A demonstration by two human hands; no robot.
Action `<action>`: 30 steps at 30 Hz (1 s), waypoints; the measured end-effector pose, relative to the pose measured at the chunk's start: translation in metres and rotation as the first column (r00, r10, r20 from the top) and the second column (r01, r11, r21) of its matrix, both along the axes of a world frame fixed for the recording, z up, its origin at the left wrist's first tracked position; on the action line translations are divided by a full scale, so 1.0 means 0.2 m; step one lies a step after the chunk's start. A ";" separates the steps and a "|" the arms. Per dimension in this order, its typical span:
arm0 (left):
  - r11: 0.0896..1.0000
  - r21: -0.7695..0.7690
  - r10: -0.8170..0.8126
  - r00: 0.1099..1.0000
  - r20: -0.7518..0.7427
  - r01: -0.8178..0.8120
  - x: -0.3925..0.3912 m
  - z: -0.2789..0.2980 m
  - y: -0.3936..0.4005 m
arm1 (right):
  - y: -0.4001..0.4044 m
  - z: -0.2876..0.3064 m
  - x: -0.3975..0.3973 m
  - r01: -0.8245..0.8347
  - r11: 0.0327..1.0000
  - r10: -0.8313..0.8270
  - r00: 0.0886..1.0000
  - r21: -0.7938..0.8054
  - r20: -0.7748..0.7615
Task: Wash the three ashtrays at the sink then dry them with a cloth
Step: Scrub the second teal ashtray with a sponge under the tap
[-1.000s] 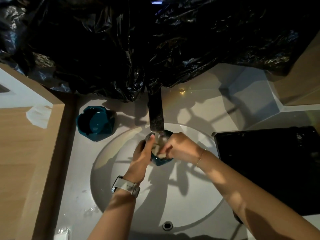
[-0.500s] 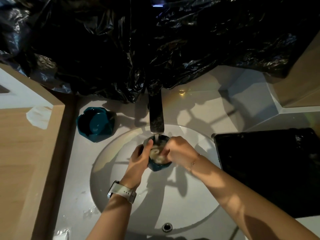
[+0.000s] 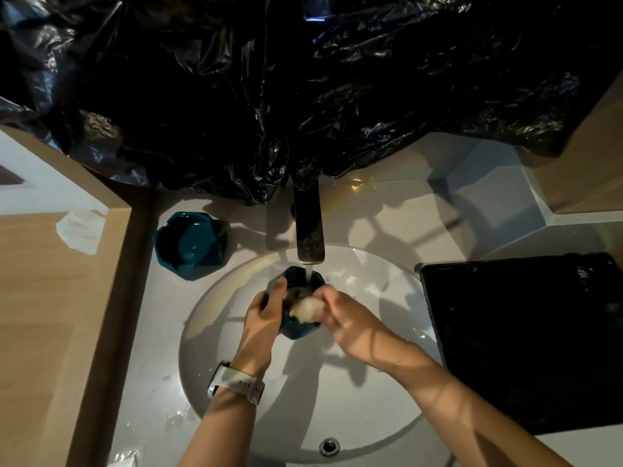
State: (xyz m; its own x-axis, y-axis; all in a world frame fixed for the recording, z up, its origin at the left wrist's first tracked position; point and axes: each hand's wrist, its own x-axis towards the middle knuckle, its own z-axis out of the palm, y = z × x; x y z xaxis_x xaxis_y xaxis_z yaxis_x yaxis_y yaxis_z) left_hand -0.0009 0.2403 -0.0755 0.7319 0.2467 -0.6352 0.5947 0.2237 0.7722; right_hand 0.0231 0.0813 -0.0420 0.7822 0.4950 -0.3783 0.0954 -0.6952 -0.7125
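Note:
A teal ashtray (image 3: 298, 326) is held over the round white sink basin (image 3: 371, 426), right under the running tap (image 3: 309, 237). My left hand (image 3: 263, 318) grips its left side, thumb on the rim. My right hand (image 3: 350, 318) holds a pale sponge (image 3: 308, 308) pressed into the ashtray's bowl. A second teal ashtray (image 3: 190, 244) stands on the counter left of the tap. No third ashtray shows.
Crumpled black plastic sheeting (image 3: 303, 89) hangs over the back of the counter and hides the tap's base. A black tray (image 3: 526, 338) lies right of the basin. A wooden surface (image 3: 50, 315) borders the left side. Water drops dot the counter.
The ashtray and both hands have shifted slightly toward me under the stream. My right hand has drawn the sponge back, so it now shows white at the ashtray's near rim.

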 end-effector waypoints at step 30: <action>0.961 -0.011 0.277 0.960 0.051 -0.276 -0.05 0.06 -0.12 | 0.02 0.03 -0.07 0.760 0.461 -0.619 0.645 0.458 -0.448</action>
